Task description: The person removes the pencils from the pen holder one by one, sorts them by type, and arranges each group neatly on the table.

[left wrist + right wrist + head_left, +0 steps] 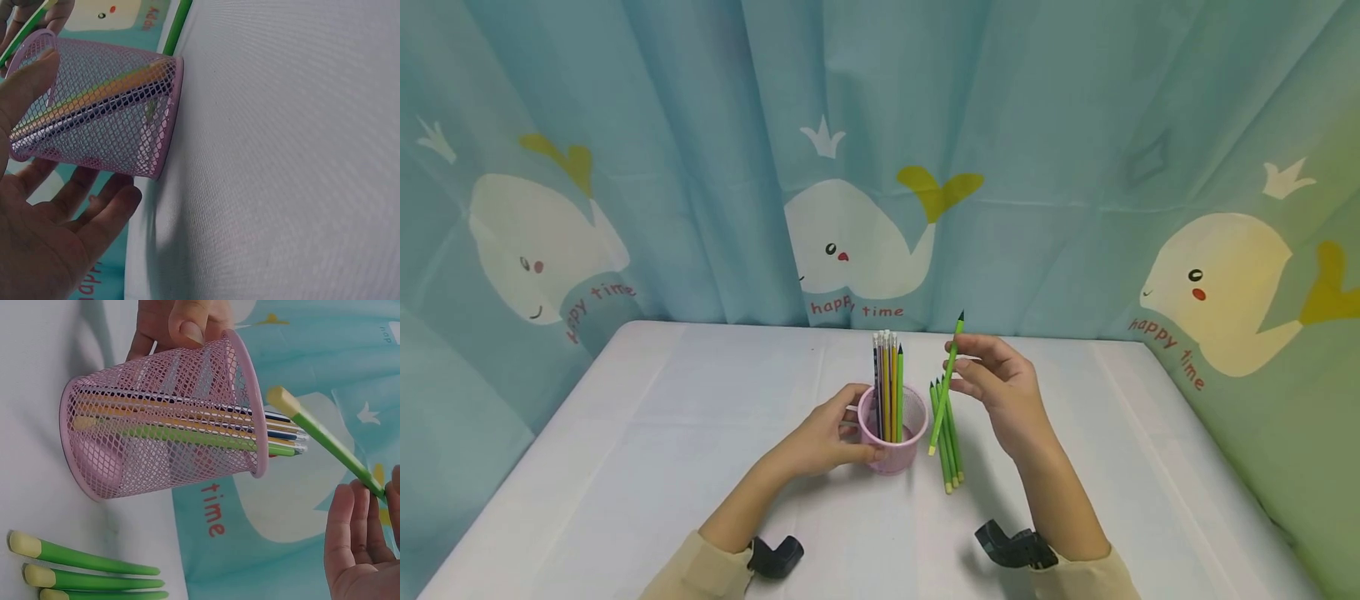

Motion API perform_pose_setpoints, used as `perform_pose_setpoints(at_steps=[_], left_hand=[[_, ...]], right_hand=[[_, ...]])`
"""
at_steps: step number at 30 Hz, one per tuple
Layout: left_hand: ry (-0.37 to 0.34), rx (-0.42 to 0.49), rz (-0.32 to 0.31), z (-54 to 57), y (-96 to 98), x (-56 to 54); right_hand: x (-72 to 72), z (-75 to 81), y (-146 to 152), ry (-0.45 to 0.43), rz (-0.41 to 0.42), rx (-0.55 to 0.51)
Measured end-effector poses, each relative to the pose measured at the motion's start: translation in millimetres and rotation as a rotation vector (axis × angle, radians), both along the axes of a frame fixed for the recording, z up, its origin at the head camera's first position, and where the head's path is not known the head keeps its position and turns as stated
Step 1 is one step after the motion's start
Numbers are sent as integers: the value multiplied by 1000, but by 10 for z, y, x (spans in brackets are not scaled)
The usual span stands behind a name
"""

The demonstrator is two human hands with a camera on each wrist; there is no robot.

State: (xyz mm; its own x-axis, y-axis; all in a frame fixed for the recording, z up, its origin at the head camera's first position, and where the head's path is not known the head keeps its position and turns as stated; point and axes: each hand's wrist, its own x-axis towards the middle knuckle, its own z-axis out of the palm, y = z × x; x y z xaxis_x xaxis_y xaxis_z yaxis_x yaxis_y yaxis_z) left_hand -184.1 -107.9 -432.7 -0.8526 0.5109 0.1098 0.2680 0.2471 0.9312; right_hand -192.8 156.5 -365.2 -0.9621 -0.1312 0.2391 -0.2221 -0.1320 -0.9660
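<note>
Pencil (941,408), green with a yellow end, sits pinched between the thumb and fingers of my right hand (1003,387), dark tip up and leaning toward one o'clock. Its yellow end hangs near the rim of the cup (898,460), at about three o'clock, and looks apart from it. My left hand (827,435) grips the cup from nine o'clock, thumb toward six, fingers toward ten. Inside, white-ended pencils (887,392) and one green one (900,392) stand close together, nearer nine o'clock, leaving room at three. Three loose ones (951,460) lie on the table (700,433) just beside the cup, at three o'clock.

Should I aim short, I judge the yellow end would catch the rim and twist in my fingertips; pinching so far up the shaft would make that likelier. Pushing on against the mesh could tip the cup, if my left hand slackened. Dropping too low toward four o'clock, I might knock the loose ones and set them rolling.
</note>
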Motion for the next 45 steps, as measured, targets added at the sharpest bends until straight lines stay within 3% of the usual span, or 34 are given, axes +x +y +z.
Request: perform_pose_setpoints(at_steps=[6,22,35,45], left_hand=[[-5,0,4,13,6,12],[-10,3,15,11,3,23],[-18,12,12,20,3,14],[-13,6,11,6,-3,17]], right_hand=[[-8,-27,14,11,0,25],[-24,-16,23,-7,28,-31],[-86,-54,99,-7,-22,8],[-132,-129,142,-62,-57,34]])
